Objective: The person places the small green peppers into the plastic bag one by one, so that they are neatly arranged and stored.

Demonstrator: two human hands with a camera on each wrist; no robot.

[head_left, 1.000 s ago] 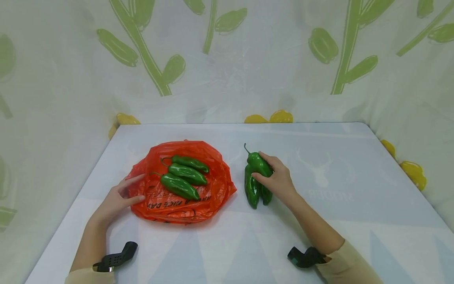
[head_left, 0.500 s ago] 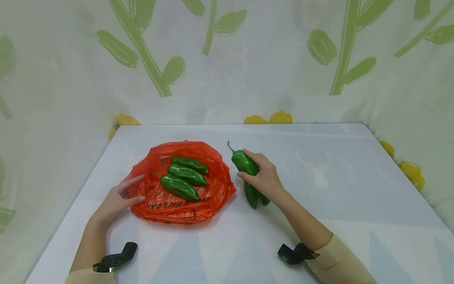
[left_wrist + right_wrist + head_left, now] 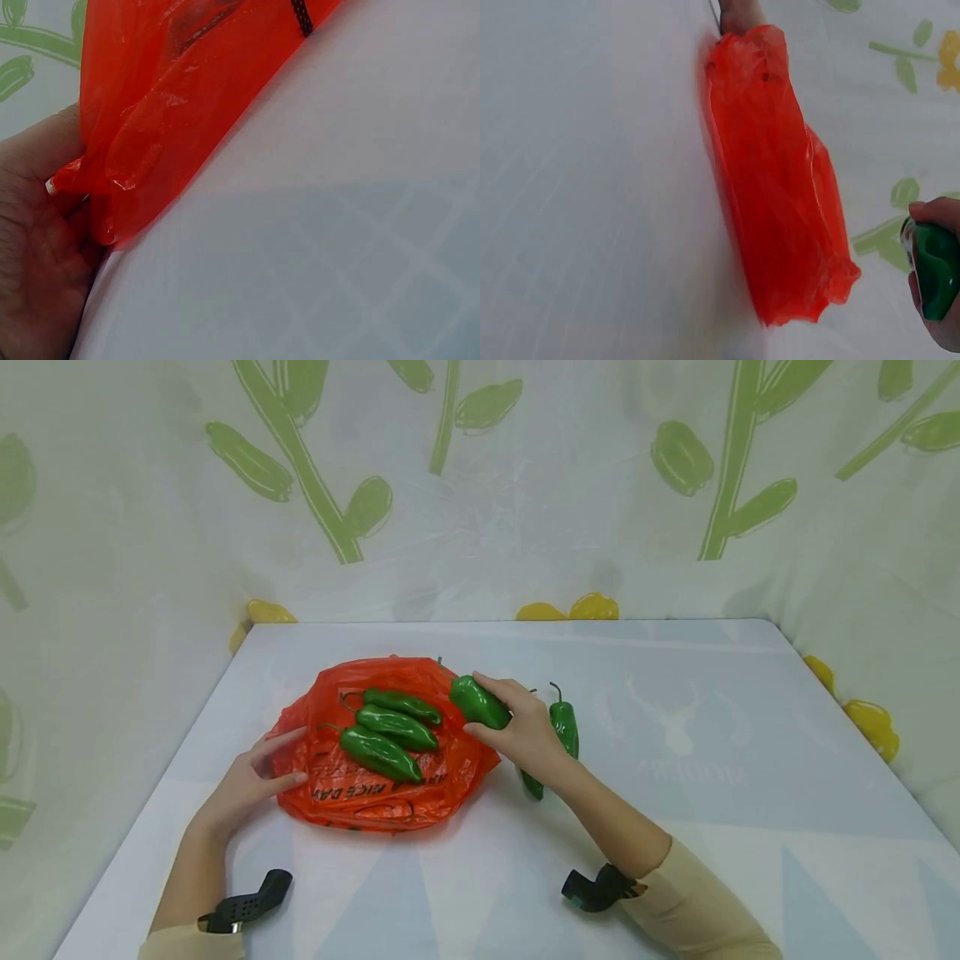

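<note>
My right hand [image 3: 528, 731] grips a green pepper [image 3: 476, 700] over the right rim of a red plastic bag [image 3: 461, 777]. Its thin stem points up and left; in the right wrist view this pepper [image 3: 934, 274] shows between thumb and fingers at the right edge. Three more green peppers [image 3: 396, 728] lie side by side inside the spread-open bag. At the bag's left rim, my left hand [image 3: 243, 781] holds the plastic, with thumb and forefinger reaching inside. The left wrist view shows the bag's edge [image 3: 157, 142] bunched over the other, curled fingers.
On the white table [image 3: 480, 893], a green pepper [image 3: 565, 727] lies just right of my right hand. Another pepper [image 3: 532, 786] beside it is mostly hidden under that hand and wrist. A leaf-patterned cloth wall [image 3: 525, 510] rises behind the table.
My right hand has carried its pepper leftward from the pair on the table to the bag's right rim. My left hand and the peppers in the bag have kept their places.
</note>
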